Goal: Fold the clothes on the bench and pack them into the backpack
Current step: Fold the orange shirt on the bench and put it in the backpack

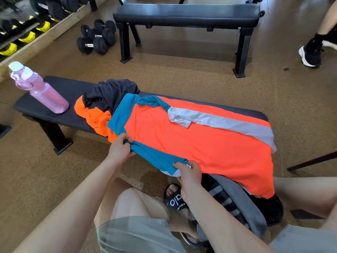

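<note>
Closest to the camera there are two bare knees in grey-green shorts and one black slide sandal (175, 198) on the floor, right beside one grey backpack (235, 203) that sits on the ground under the near edge of the bench. Two hands are working: the left hand (119, 148) pinches the teal shoulder seam of the orange shirt (191, 141), fingers curled tight on the fabric, and the right hand (189, 172) grips the end of the teal sleeve the same way. That's one shirt spread flat across the right half of the black bench (45, 106), orange with teal shoulders and a white stripe, its hem draping off the near side over the backpack. Just left of it is one crumpled pile (102, 101) of dark navy and orange cloth, can't tell if it's one garment or two. Further left stands one pink water bottle (42, 90) with a white cap, upright on the bench. Floor is a brown speckled rubbery mat. Beyond that there's a second black bench (186, 15), a little cluster of black dumbbells (96, 36) on the floor (looks like three), a dumbbell rack (27, 24) along the far left, and somebody's leg in a black sneaker (311, 53) at the far right.
</note>
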The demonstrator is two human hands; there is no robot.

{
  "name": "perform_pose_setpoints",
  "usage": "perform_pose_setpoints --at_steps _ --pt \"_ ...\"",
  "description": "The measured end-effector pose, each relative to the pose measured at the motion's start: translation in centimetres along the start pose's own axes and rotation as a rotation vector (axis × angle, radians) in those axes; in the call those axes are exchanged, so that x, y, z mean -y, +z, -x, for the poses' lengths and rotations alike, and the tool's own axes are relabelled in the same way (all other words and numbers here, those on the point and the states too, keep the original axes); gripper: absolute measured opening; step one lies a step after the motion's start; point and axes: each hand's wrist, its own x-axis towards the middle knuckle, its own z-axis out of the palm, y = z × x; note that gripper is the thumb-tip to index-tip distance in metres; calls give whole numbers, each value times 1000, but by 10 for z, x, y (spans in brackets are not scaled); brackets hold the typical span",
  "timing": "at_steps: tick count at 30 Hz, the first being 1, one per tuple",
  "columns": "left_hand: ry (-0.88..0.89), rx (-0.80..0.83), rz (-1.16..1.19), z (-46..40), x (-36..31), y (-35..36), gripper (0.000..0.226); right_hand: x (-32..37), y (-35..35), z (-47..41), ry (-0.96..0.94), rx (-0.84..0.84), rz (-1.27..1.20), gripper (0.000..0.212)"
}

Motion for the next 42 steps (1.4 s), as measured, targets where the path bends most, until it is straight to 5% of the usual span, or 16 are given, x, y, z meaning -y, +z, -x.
perform_pose_setpoints --at_steps 4,9,16,26,32,37,40,42 --pt "-54 0 34 -4 -3 -2 29 3 0 5 -1 13 -34 32" --pt "-283 16 298 -6 -18 -8 7 8 -4 8 -87 -94 100 36" --pt "-196 248 150 -11 -29 -17 16 34 -5 10 -71 5 183 26" --pt "-249 236 50 -36 -72 -6 3 119 -11 -14 150 244 399 9" --pt "-369 256 -28 -58 -78 15 17 139 -16 -64 241 259 410 9" --pt "-204 113 -497 -62 -78 17 46 150 -26 -69 270 371 447 17" --pt "184 -66 -1052 -52 -76 24 54 159 -38 -59 159 343 633 33" --pt "471 -28 -1023 -40 -78 34 51 160 -51 -50 12 281 834 38"
